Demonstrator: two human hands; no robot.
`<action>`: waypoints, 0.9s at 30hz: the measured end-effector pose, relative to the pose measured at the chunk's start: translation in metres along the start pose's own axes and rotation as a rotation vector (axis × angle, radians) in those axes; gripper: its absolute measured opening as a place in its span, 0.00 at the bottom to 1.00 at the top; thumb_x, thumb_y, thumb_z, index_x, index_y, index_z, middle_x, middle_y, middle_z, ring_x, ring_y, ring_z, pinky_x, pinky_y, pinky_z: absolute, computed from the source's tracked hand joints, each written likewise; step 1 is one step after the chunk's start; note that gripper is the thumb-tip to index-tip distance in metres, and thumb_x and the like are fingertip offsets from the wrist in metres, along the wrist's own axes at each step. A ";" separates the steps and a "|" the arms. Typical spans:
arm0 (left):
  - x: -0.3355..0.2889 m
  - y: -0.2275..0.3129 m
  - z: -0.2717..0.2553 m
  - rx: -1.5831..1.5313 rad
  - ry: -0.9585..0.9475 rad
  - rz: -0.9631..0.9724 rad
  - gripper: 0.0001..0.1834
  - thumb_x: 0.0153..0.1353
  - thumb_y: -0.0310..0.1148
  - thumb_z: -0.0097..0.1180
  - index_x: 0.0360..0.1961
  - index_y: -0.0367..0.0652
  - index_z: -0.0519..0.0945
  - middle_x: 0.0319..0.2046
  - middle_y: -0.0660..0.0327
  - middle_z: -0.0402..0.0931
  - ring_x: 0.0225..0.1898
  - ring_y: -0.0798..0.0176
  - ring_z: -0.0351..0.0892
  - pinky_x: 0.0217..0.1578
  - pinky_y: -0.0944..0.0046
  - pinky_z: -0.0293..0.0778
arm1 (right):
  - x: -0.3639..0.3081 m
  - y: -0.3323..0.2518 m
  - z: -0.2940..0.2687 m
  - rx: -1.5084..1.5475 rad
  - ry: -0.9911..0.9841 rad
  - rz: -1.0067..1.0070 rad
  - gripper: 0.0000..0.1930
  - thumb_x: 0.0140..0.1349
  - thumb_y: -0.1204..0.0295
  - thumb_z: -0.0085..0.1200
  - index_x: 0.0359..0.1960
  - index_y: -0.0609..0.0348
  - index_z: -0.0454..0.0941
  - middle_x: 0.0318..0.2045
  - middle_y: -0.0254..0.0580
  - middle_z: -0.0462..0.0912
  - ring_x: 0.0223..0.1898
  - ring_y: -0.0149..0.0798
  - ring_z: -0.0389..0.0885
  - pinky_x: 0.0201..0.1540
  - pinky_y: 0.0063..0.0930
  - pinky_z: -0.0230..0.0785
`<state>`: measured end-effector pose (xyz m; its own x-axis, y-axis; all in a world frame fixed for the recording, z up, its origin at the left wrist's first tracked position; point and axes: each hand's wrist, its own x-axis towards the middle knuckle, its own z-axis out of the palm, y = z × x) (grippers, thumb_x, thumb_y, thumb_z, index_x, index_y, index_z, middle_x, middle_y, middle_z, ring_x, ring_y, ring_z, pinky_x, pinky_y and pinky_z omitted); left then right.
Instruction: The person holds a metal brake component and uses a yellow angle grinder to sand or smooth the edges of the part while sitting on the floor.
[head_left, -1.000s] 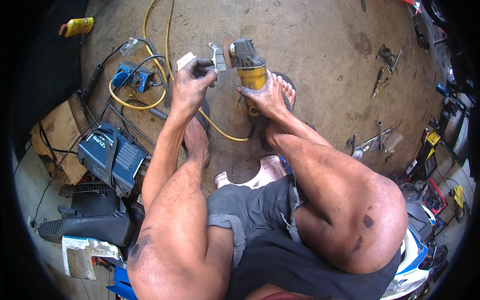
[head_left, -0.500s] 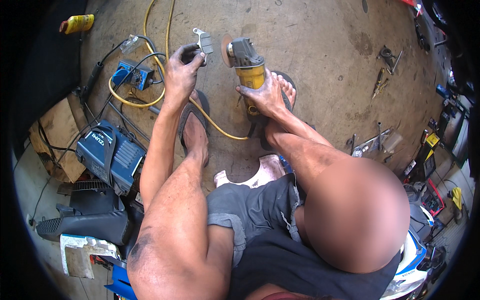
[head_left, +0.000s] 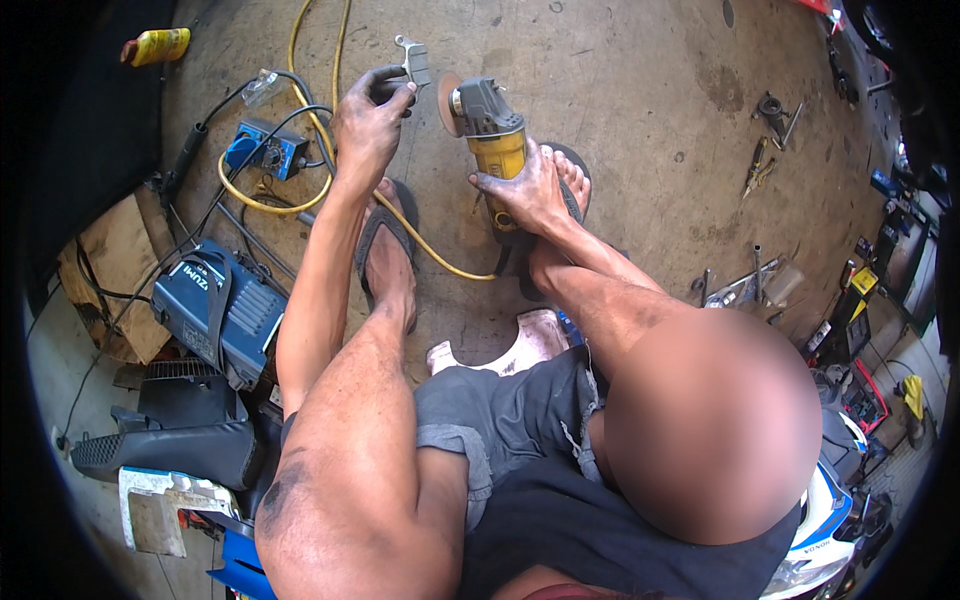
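Note:
A small grey brake pad [head_left: 416, 66] with a metal ear is pinched between the thumb and fingers of my left hand [head_left: 368, 125]. Its fingertips are dark with grime. Wrapped round the body of a yellow and grey angle grinder [head_left: 498, 152] is my right hand [head_left: 532, 192], close to my right foot. The grinder's brown disc [head_left: 449, 104] stands on edge, facing the pad with a narrow gap between them. I cannot tell whether the disc is spinning.
A yellow cord [head_left: 440, 262] loops over the floor by a blue socket box [head_left: 270, 150]. At left sit a blue machine with a strap [head_left: 222, 312] and a black seat [head_left: 175, 450]. Pliers [head_left: 760, 168] and other tools lie at right. A pale plastic panel [head_left: 525, 345] rests between my legs.
My left hand has risen slightly with the brake pad, and the pad is turned a little more edge-on. The grinder has shifted slightly left.

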<state>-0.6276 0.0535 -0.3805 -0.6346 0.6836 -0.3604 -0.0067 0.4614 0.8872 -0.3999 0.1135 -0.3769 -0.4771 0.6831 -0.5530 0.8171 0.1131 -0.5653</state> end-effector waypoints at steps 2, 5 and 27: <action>0.000 0.000 0.001 -0.026 -0.034 -0.008 0.18 0.61 0.32 0.63 0.50 0.33 0.81 0.36 0.57 0.84 0.35 0.67 0.81 0.38 0.67 0.76 | 0.000 -0.003 -0.003 0.021 -0.029 0.012 0.42 0.41 0.44 0.72 0.52 0.64 0.74 0.42 0.56 0.77 0.48 0.52 0.74 0.55 0.47 0.64; 0.000 0.002 0.001 -0.097 -0.098 -0.030 0.18 0.63 0.31 0.63 0.51 0.33 0.80 0.37 0.58 0.83 0.36 0.68 0.79 0.38 0.67 0.76 | -0.004 -0.008 -0.005 -0.002 0.026 -0.040 0.39 0.42 0.48 0.72 0.51 0.63 0.73 0.39 0.59 0.77 0.44 0.53 0.74 0.52 0.46 0.66; -0.011 -0.001 0.000 -0.252 -0.185 -0.135 0.17 0.63 0.29 0.63 0.50 0.32 0.79 0.36 0.59 0.81 0.35 0.67 0.79 0.38 0.66 0.77 | 0.000 -0.002 0.000 0.044 -0.003 -0.008 0.42 0.44 0.48 0.71 0.53 0.67 0.72 0.41 0.60 0.77 0.48 0.55 0.74 0.55 0.48 0.65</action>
<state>-0.6208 0.0454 -0.3773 -0.4638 0.7277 -0.5053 -0.2870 0.4162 0.8628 -0.4012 0.1131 -0.3756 -0.4844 0.6804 -0.5499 0.7982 0.0865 -0.5962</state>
